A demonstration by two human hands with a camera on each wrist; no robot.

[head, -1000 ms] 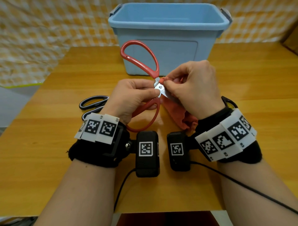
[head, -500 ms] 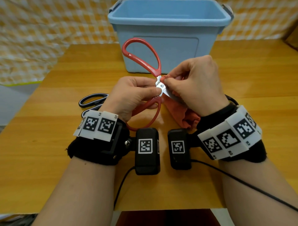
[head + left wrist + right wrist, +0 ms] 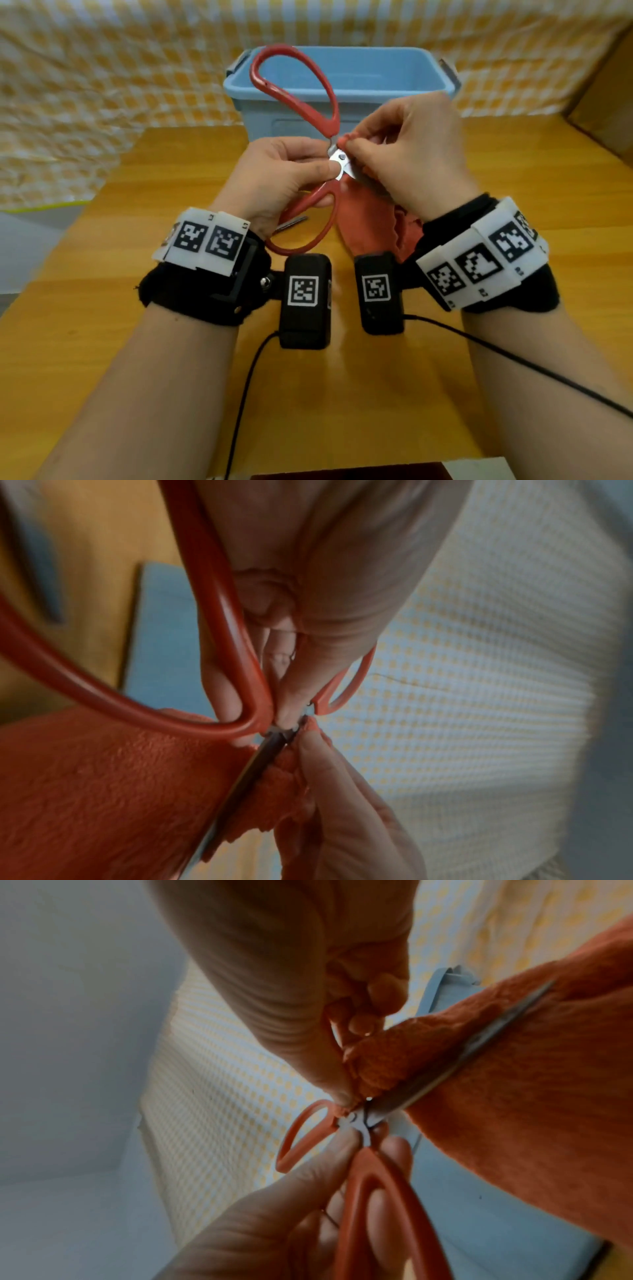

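Observation:
Red-handled scissors are held up above the wooden table, handle loops spread. My left hand grips them at the pivot, thumb on the metal by the screw. My right hand pinches an orange cloth against the blades beside the pivot. The steel blades lie along the cloth, which hangs down below my right hand.
A light blue plastic bin stands open at the back of the table, just behind the scissors. A slim metal piece lies on the table under my left hand. A yellow checked cloth covers the background. A cable runs from the right wrist.
Both hands have risen with the scissors and cloth, now in front of the bin's rim. The black-handled scissors at the left are now hidden behind my left wrist.

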